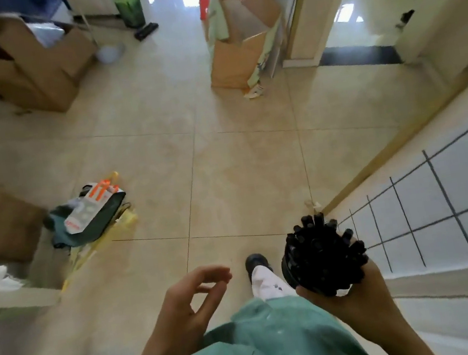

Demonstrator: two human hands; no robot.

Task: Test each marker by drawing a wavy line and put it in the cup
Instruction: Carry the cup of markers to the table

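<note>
Over the beige tiled floor (241, 176), the right hand (357, 289) grasps a dark cup (289, 266) from below, low on the right. It is crammed with black markers (324, 252) fanning out, seemingly capped ends upward. The left hand (186, 307) hangs loose beside it, fingers slack, holding nothing.

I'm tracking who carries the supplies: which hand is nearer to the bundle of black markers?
The right hand: it grips the bundle of black markers from below. The left hand hangs apart, off to the bundle's left, holding nothing, fingers loosely curled.
</note>
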